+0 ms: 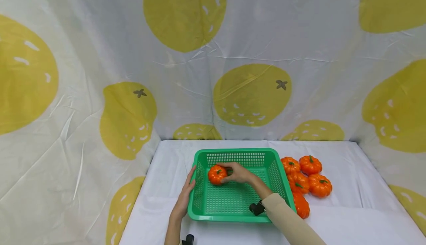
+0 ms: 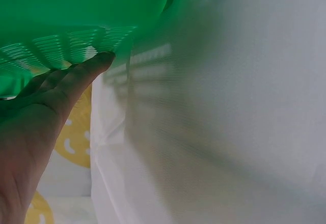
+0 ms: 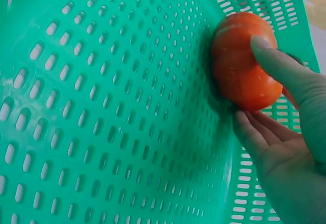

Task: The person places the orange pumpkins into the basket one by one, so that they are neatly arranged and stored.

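Observation:
A green plastic basket [image 1: 233, 218] with slotted walls stands on the white-covered table. Inside it, near the back left corner, is a small orange pumpkin [image 1: 216, 175] with a green stem. My right hand [image 1: 237, 173] reaches in and grips that pumpkin, thumb on one side and fingers on the other. The right wrist view has the pumpkin [image 3: 244, 63] against the basket's slotted floor [image 3: 127, 107]. Along the basket's left wall lies my left hand [image 1: 183, 197], its fingers fairly straight and touching the outside, as the left wrist view also tells for the hand [image 2: 46, 112].
Several more orange pumpkins [image 1: 320, 186] lie in a cluster right beside the basket's right wall, one of them [image 1: 301, 205] partly hidden by the rim. White cloth [image 1: 359, 223] covers the table. A lemon-print curtain [image 1: 186, 101] hangs behind and at the sides.

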Motion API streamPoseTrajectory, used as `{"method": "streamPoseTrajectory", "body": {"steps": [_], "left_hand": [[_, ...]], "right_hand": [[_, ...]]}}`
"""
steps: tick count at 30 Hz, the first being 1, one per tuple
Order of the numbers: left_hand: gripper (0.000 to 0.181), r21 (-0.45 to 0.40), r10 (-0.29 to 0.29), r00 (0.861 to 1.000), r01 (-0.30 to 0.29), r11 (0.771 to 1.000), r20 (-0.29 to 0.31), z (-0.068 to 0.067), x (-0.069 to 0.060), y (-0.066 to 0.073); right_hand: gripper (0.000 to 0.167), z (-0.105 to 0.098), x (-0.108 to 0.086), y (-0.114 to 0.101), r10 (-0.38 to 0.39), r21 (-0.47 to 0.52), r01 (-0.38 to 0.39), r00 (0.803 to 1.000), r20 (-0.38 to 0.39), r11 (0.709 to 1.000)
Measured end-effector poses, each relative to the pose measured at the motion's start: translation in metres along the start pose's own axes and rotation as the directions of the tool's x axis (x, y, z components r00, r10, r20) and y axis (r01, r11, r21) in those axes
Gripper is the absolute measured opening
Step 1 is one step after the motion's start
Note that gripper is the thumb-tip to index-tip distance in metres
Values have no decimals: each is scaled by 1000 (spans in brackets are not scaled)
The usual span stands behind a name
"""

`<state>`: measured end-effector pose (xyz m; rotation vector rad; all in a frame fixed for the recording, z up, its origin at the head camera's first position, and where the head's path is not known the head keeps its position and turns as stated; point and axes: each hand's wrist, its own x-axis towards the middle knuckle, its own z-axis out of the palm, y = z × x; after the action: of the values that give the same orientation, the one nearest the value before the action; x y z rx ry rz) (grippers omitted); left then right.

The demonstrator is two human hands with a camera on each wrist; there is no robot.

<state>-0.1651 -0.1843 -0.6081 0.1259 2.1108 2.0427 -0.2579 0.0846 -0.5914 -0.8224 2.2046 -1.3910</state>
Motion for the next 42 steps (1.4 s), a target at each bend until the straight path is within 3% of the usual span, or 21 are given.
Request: {"method": "streamPoseTrajectory", "body": {"steps": [15,24,28,33,37,42], "left_hand": [[54,-1,-5,1000,5,1000,17,3,0,0],[54,-7,4,1000,-4,1000,22,3,1,-1],[54,-5,1,1000,-1,1000,19,3,0,-1],[53,15,-6,1000,6,1000,8,1,-3,-1],[54,16,4,1000,-4,1000,9,0,-2,1],[54,20,4,1000,-4,1000,6,0,-1,2]], "right_hand": [[69,6,6,1,-5,-95,1,999,-35,995],[73,-2,1,5,3,-76,-5,999,-35,997],[77,-19,-17,-1,53,-68,-54,999,-14,996],[84,-43,-53,-29,93,-20,-93,996,-4,995],[80,-60,-85,-46,53,5,-53,990,-134,999],[75,-78,-127,-53,39,-47,-56,951,-305,997]]}}
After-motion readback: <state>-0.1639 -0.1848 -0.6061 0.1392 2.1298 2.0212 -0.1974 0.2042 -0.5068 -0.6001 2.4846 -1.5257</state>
